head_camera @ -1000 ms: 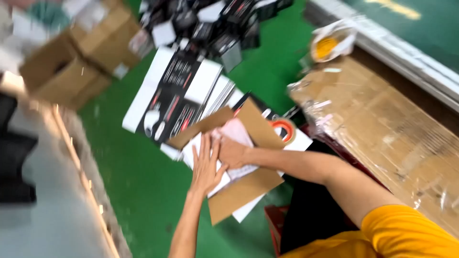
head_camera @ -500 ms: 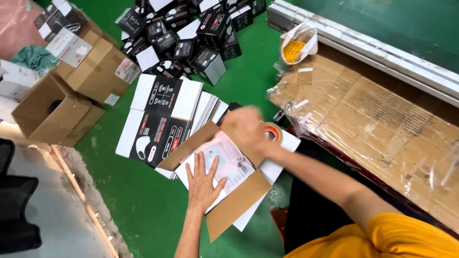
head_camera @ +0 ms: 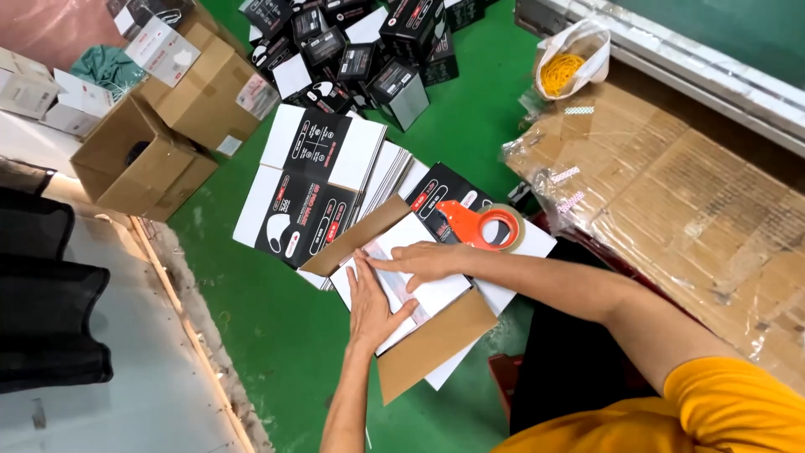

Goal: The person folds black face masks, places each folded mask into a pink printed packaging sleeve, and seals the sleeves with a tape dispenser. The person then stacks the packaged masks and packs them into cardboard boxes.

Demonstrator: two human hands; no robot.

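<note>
Your left hand [head_camera: 371, 300] lies flat, palm down, fingers together and pointing away from you, thumb spread out to the right, pressing on the white packets [head_camera: 402, 268] inside the open cardboard box [head_camera: 423, 348]. Your left forearm comes up from the bottom edge of the view, nearly straight. Your right hand [head_camera: 426, 260] also lies flat and open, fingers stretched to the left across the top of the same packets, fingertips just touching the left hand's fingertips. Your right arm reaches in from the lower right, bent at the elbow, sleeve yellow.

The box sits on the green floor [head_camera: 277, 335] with its brown flaps folded out: one flap at the upper left, one at the lower right near your knee. An orange tape dispenser [head_camera: 480, 225] lies just beyond your right hand, close to the wrist. Flat black-and-white cartons [head_camera: 314, 184] are stacked just left of the box, touching its upper flap. A plastic-wrapped stack of cardboard [head_camera: 671, 201] borders the right side. Open floor lies to the left and below the box, up to the pale kerb [head_camera: 189, 335].
</note>
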